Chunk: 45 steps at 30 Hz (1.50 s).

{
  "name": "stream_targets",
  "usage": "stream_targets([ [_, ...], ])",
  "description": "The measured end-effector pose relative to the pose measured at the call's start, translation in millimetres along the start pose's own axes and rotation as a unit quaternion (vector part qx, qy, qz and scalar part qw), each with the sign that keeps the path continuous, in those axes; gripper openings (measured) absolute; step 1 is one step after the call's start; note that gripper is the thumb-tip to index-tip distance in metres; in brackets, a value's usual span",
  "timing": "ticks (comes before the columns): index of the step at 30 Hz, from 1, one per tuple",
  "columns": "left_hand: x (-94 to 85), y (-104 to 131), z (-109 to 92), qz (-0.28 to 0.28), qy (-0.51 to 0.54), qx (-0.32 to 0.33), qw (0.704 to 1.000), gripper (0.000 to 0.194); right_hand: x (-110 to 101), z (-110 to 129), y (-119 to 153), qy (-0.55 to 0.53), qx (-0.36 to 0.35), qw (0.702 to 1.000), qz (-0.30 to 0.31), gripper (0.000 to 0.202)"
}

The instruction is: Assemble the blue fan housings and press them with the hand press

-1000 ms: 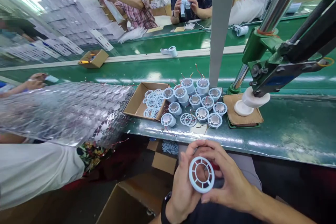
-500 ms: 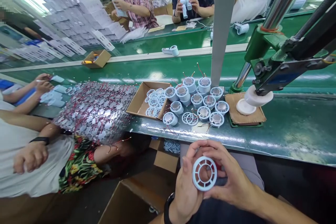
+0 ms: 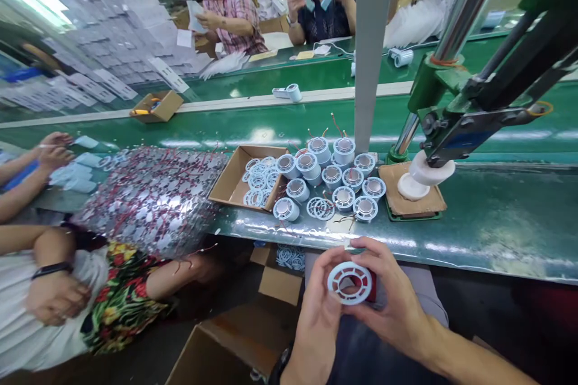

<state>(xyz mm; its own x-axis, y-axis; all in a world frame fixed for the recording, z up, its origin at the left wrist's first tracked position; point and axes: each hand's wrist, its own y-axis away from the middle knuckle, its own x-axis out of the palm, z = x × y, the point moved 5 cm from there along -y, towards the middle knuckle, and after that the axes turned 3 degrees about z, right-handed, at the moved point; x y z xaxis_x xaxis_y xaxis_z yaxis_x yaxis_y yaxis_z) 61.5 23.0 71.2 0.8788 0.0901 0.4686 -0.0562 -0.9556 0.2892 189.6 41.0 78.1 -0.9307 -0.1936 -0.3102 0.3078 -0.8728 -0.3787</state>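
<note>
Just in front of the bench edge, I hold a light blue slotted ring (image 3: 333,280) with short spokes and an open centre. My left hand (image 3: 318,319) curls around its left side, thumb against the lower rim. My right hand (image 3: 392,295) grips the right side, with fingers over the top and thumb below. Something red shows behind the ring, partly hidden. Beyond my hands stand several light blue round motor housings (image 3: 343,197) with silver discs and thin wires. A few loose slotted rings (image 3: 320,209) lie before them.
A cardboard tray (image 3: 232,183) of rings stands left of the housings. A green hand press (image 3: 413,96) with white pads is at right. Wired parts (image 3: 158,198) cover a sheet at left, near a co-worker's arm (image 3: 58,295). An open carton (image 3: 226,343) sits below.
The ring has tilted from facing me to a flatter angle, and my fingers have shifted around it. Across the bench, a co-worker has moved two light blue pieces apart. The view has shifted slightly.
</note>
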Motion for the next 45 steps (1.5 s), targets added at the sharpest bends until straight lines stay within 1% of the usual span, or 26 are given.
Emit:
stream_targets([
  [2,-3.7,1.5,0.3,-0.007,-0.061,0.003,0.998,0.041,-2.7,2.9,-1.6,0.038,-0.035,0.998,-0.026,0.05],
  [4,-5.0,1.5,1.6,0.005,-0.086,-0.01,0.996,0.033,-3.1,4.3,-3.5,0.038,-0.049,0.998,-0.031,0.048],
  [7,-5.4,-0.9,2.9,0.03,-0.075,-0.021,0.996,0.033,-3.0,5.4,-5.0,0.033,-0.05,0.998,-0.028,0.051],
  [9,-6.9,-2.9,5.1,0.038,-0.07,-0.025,0.997,0.031,-3.3,6.0,-5.2,0.022,-0.047,0.998,-0.025,0.055],
  [14,-13.4,-6.2,15.5,0.037,-0.039,-0.04,0.998,0.032,-3.2,6.0,-4.4,0.009,-0.046,0.999,-0.007,0.058],
  [17,-15.9,-7.5,18.3,0.018,-0.037,-0.05,0.998,0.036,-1.2,3.4,-2.3,0.025,-0.052,0.998,0.0,0.061],
  [19,-17.3,-7.3,18.5,-0.01,-0.037,-0.061,0.997,0.039,0.4,-1.3,-0.8,0.025,-0.037,0.999,0.007,0.06],
  [21,-18.7,-6.1,17.8,-0.048,-0.023,-0.069,0.996,0.04,0.8,-7.8,-0.1,0.012,-0.007,1.0,0.012,0.06],
  [23,-18.8,-4.9,15.7,-0.079,0.003,-0.065,0.995,0.039,0.2,-13.8,-0.3,-0.002,0.023,1.0,0.019,0.065],
  [24,-17.6,-4.8,14.3,-0.083,0.015,-0.061,0.995,0.038,-0.5,-15.9,-0.7,-0.006,0.033,0.999,0.022,0.067],
  [29,-9.6,-8.5,9.6,-0.05,0.028,-0.049,0.997,0.035,-3.9,-20.9,-2.7,-0.006,0.054,0.998,0.034,0.069],
  [33,-14.4,-7.7,14.6,-0.044,0.024,-0.053,0.997,0.04,-5.0,-24.4,-1.3,0.021,0.049,0.998,0.039,0.068],
  [35,-18.5,-8.0,16.3,-0.047,-0.003,-0.044,0.998,0.043,-5.0,-26.6,0.4,0.057,0.029,0.997,0.037,0.068],
  [37,-20.1,-11.6,16.0,-0.041,-0.08,-0.026,0.996,0.04,-3.7,-29.0,3.2,0.107,0.003,0.994,0.032,0.068],
  [39,-18.1,-18.8,16.3,-0.027,-0.175,-0.007,0.984,0.034,-0.4,-32.4,7.0,0.161,-0.014,0.986,0.027,0.069],
  [41,-14.8,-27.8,20.3,-0.017,-0.237,0.006,0.971,0.032,4.8,-37.7,11.3,0.202,-0.013,0.979,0.034,0.07],
  [43,-12.8,-36.2,27.2,-0.015,-0.258,0.012,0.966,0.032,8.7,-44.6,15.3,0.226,-0.01,0.973,0.046,0.066],
  [45,-12.2,-42.9,34.0,-0.017,-0.261,0.019,0.965,0.031,5.9,-53.1,17.3,0.247,-0.01,0.968,0.039,0.059],
])
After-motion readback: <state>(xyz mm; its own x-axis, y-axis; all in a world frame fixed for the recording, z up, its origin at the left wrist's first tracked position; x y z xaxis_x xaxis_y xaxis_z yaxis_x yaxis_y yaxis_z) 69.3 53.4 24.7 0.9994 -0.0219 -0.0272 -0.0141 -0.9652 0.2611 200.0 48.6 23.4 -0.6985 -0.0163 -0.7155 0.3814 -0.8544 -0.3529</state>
